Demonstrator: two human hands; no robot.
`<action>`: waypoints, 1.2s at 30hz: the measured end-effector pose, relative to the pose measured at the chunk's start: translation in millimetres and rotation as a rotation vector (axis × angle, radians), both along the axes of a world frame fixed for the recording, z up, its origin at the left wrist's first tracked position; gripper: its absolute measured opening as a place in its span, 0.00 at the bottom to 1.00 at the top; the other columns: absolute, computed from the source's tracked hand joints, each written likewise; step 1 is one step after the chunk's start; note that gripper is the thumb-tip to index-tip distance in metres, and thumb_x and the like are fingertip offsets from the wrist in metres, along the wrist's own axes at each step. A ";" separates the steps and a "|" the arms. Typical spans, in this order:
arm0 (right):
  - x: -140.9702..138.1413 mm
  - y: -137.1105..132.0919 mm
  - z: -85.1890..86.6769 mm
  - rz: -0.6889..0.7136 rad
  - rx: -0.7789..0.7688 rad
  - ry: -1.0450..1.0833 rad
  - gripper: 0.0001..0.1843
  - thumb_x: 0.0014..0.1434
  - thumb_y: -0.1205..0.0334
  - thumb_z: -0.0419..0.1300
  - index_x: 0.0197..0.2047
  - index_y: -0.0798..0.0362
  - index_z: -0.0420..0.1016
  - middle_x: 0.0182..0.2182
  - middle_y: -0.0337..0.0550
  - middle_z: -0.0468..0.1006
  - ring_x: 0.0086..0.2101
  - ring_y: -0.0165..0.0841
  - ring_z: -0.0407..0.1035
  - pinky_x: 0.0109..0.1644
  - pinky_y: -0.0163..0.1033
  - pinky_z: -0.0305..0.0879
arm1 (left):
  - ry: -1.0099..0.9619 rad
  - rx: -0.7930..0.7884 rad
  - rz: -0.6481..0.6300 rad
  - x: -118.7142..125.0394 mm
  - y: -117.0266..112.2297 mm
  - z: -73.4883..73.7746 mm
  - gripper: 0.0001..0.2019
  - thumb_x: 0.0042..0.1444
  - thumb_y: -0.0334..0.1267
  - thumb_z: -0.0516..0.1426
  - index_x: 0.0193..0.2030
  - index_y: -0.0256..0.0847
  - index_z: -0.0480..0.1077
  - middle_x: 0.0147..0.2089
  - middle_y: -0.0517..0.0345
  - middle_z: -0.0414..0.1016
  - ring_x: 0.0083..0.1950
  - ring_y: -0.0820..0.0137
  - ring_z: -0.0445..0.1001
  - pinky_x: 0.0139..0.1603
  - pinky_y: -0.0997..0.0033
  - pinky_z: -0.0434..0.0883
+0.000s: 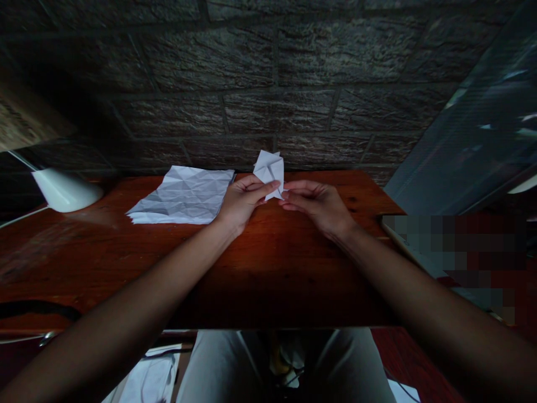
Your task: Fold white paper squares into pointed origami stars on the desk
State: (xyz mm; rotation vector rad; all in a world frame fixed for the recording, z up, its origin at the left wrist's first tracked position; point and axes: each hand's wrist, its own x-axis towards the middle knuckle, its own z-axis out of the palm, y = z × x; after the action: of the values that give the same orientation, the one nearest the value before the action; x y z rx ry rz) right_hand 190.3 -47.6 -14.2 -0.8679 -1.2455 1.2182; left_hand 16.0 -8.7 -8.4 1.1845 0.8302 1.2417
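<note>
Folded paper: a small white piece [270, 170], creased into many angled facets, with pointed corners sticking up and outward at its top; it looks like a compact, half-formed origami shape, lit brighter than anything around it.
Where it sits: held up above the wooden table [268, 263], between the two hands and rising above their fingertips.
Left hand: the left hand [242, 201] is closed on the folded paper's lower left edge, its thumb laid across the front of the paper and the fingers curled behind.
Right hand: the right hand [316, 204] pinches the paper's lower right corner with thumb and fingertips drawn together; its remaining fingers are loosely curled below.
Hands to each other: nearly touching at the fingertips, with the paper bridging them.
Creased sheets: a flat stack of white sheets [184, 194], covered in fold lines, lies on the table just outward of the left hand.
Lamp: a white shade [67, 190] stands farther out beyond the sheets.
</note>
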 end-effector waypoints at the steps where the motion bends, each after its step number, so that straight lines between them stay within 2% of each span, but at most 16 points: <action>1: 0.0 0.1 -0.2 -0.002 0.001 0.001 0.18 0.48 0.54 0.80 0.41 0.49 0.85 0.38 0.40 0.88 0.41 0.34 0.83 0.55 0.46 0.81 | -0.004 0.008 0.000 0.2 -0.2 0.1 0.20 0.36 0.46 0.77 0.27 0.42 0.72 0.32 0.62 0.81 0.35 0.74 0.75 0.37 0.73 0.69; 8: -3.1 -0.6 0.4 -0.052 0.016 -0.012 0.18 0.47 0.53 0.80 0.39 0.50 0.84 0.36 0.41 0.87 0.38 0.33 0.82 0.54 0.46 0.81 | 0.000 0.094 0.016 1.2 -0.1 -0.5 0.22 0.35 0.45 0.78 0.25 0.41 0.70 0.27 0.63 0.78 0.30 0.75 0.72 0.32 0.74 0.66; 12: -3.1 -2.0 2.0 -0.030 0.005 -0.001 0.18 0.48 0.54 0.80 0.39 0.50 0.84 0.37 0.41 0.87 0.39 0.34 0.82 0.55 0.47 0.81 | -0.019 0.054 0.016 1.4 1.7 -1.6 0.21 0.35 0.44 0.77 0.24 0.41 0.69 0.26 0.64 0.76 0.29 0.76 0.71 0.32 0.73 0.66; 16: -0.4 -2.5 3.6 0.038 -0.038 0.015 0.19 0.48 0.55 0.80 0.42 0.49 0.84 0.38 0.41 0.87 0.41 0.35 0.83 0.56 0.47 0.81 | -0.064 0.002 -0.022 0.8 2.9 -1.7 0.19 0.37 0.41 0.76 0.25 0.41 0.70 0.29 0.64 0.78 0.32 0.75 0.73 0.36 0.73 0.69; 19: 0.9 -2.0 3.9 0.066 -0.070 0.042 0.20 0.47 0.55 0.81 0.41 0.49 0.84 0.36 0.40 0.87 0.39 0.34 0.84 0.53 0.46 0.82 | -0.088 -0.012 -0.037 0.3 2.9 -1.5 0.17 0.37 0.39 0.75 0.26 0.41 0.72 0.31 0.63 0.79 0.33 0.75 0.73 0.38 0.72 0.70; 23: 0.8 -1.5 3.0 0.060 -0.066 0.046 0.21 0.46 0.55 0.81 0.41 0.50 0.82 0.35 0.39 0.87 0.37 0.33 0.83 0.50 0.43 0.83 | -0.098 0.000 -0.034 0.6 2.8 -2.4 0.18 0.37 0.39 0.76 0.25 0.41 0.71 0.28 0.65 0.77 0.32 0.75 0.73 0.39 0.72 0.70; 27: -0.8 -0.1 0.4 0.029 -0.041 0.029 0.21 0.46 0.55 0.80 0.40 0.51 0.80 0.33 0.39 0.86 0.35 0.32 0.81 0.47 0.42 0.82 | -0.074 0.022 -0.013 1.4 3.0 -3.7 0.19 0.37 0.39 0.76 0.24 0.41 0.69 0.28 0.64 0.77 0.33 0.74 0.74 0.38 0.71 0.71; 32: -5.7 1.8 -2.5 -0.040 0.018 0.010 0.19 0.46 0.56 0.79 0.35 0.51 0.75 0.29 0.36 0.83 0.30 0.29 0.77 0.42 0.40 0.79 | -0.037 0.051 -0.022 2.4 2.4 -3.8 0.16 0.41 0.39 0.74 0.27 0.42 0.71 0.30 0.62 0.78 0.33 0.74 0.74 0.39 0.70 0.71; 36: -7.5 0.6 -1.2 -0.039 0.038 0.015 0.16 0.48 0.57 0.78 0.34 0.51 0.76 0.29 0.37 0.83 0.30 0.29 0.78 0.41 0.39 0.79 | -0.062 0.048 -0.023 2.8 2.6 -3.7 0.19 0.40 0.40 0.75 0.25 0.42 0.69 0.26 0.66 0.73 0.31 0.75 0.72 0.38 0.71 0.71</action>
State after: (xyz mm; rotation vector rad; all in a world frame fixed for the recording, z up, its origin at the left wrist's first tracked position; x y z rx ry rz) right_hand 182.8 -47.0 -15.4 -0.8497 -1.2309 1.1647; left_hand 18.8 -6.1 -12.1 1.1851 0.7428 1.2790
